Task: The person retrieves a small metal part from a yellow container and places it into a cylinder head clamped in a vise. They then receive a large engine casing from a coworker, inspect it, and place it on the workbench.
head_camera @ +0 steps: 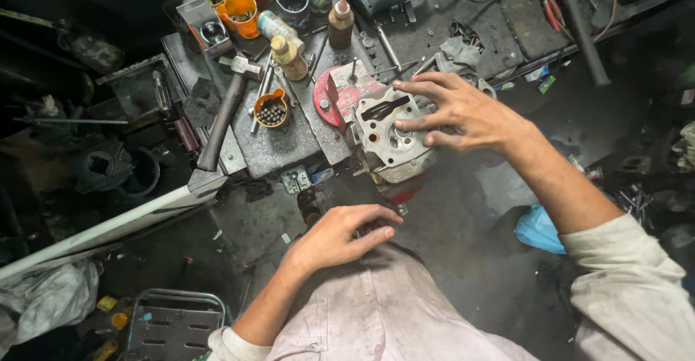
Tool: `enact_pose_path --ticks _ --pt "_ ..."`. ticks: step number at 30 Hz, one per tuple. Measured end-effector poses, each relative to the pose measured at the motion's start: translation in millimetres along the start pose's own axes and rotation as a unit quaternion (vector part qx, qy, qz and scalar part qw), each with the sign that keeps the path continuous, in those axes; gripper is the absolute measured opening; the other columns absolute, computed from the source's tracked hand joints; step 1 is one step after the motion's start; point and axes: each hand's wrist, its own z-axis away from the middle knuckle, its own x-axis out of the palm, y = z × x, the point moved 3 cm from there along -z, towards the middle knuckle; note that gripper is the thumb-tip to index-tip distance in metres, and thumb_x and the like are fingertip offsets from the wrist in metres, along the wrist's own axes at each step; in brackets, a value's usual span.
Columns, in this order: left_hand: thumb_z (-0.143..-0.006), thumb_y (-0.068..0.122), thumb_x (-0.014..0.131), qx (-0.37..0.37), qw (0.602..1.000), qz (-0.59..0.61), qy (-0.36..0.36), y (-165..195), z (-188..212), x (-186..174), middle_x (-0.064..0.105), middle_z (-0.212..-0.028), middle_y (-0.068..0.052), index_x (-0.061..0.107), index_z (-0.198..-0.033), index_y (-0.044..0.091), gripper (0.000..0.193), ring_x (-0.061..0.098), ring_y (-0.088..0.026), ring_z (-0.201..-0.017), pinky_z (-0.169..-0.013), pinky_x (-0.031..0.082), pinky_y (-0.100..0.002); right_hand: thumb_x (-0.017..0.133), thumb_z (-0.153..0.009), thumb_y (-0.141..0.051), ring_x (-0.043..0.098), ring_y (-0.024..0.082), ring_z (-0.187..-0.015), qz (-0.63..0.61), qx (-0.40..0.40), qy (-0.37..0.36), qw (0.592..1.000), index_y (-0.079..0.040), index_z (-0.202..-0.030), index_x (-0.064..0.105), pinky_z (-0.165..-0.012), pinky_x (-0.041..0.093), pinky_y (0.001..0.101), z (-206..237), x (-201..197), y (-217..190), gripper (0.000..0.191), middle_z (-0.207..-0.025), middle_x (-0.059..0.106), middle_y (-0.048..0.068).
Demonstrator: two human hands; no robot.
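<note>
The right hand point(463, 115) is lying spread and released over the head point(391, 140), a pitted grey casting. The left hand point(340, 234) is grasping a dark handle point(310, 205) below it.

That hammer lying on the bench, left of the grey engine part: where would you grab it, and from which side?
Probably by the long handle of the hammer, near its lower end by the bench edge. That end lies bare and points toward the person, while the head sits up among bottles and cups. Coming from the near left, the left hand seems closest.
</note>
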Motion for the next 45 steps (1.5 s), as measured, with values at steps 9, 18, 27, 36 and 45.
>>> enact_pose_path --ticks 9,18,27,36,45 --pt "-0.098 0.032 0.062 -0.073 0.996 -0.012 0.057 -9.0 27.1 -2.1 0.076 -0.116 -0.01 0.07 -0.123 0.01 0.034 0.074 -0.025 -0.102 -0.085 0.058 -0.036 0.033 -0.112 -0.057 0.052 0.031 -0.145 -0.467 0.063 0.104 0.876 -0.023 -0.123 0.074 -0.124 0.039 0.0467 14.1 10.4 25.9 0.054 -0.153 0.059 0.011" --pt "-0.1 0.034 0.059 -0.052 0.997 -0.054 0.033 -18.8 27.4 6.0 0.074 -0.118 -0.011 0.069 -0.123 0.01 0.036 0.071 -0.029 -0.107 -0.091 0.055 -0.039 0.038 -0.101 -0.052 0.036 0.041 -0.145 0.02 -0.006 -0.02 1.0 -0.031 -0.147 0.056 -0.122 0.026 0.0556 3.7 10.9 -5.4 0.054 -0.169 0.027 0.017" --pt "-0.101 0.037 0.056 -0.023 0.994 -0.099 -0.043 -22.2 13.6 20.5 0.073 -0.119 -0.012 0.065 -0.127 0.01 0.039 0.068 -0.031 -0.112 -0.093 0.053 -0.042 0.049 -0.095 -0.052 0.037 0.037 -0.146 0.107 -0.031 -0.06 0.992 -0.043 -0.145 0.054 -0.122 0.024 0.0554 8.4 -11.2 -0.3 0.051 -0.167 0.028 0.014" --pt "-0.1 0.039 0.057 -0.051 0.991 -0.11 -0.056 -25.2 24.7 28.7 0.073 -0.122 -0.012 0.063 -0.132 0.01 0.044 0.067 -0.032 -0.114 -0.095 0.051 -0.043 0.072 -0.085 -0.044 0.047 0.032 -0.136 0.178 -0.05 0.024 0.982 -0.024 -0.117 0.071 -0.119 0.033 0.0545 19.5 -19.9 -11.3 0.038 -0.149 0.048 0.012" --pt "-0.101 0.04 0.056 -0.063 0.99 -0.108 -0.065 -28.5 24.2 42.3 0.071 -0.124 -0.011 0.063 -0.131 0.009 0.044 0.064 -0.031 -0.117 -0.097 0.049 -0.043 0.073 -0.091 0.013 0.064 0.029 -0.11 0.038 0.08 0.355 0.931 -0.003 -0.11 0.065 -0.098 0.053 0.0391 88.3 -14.0 -36.7 0.026 -0.121 0.069 0.011"
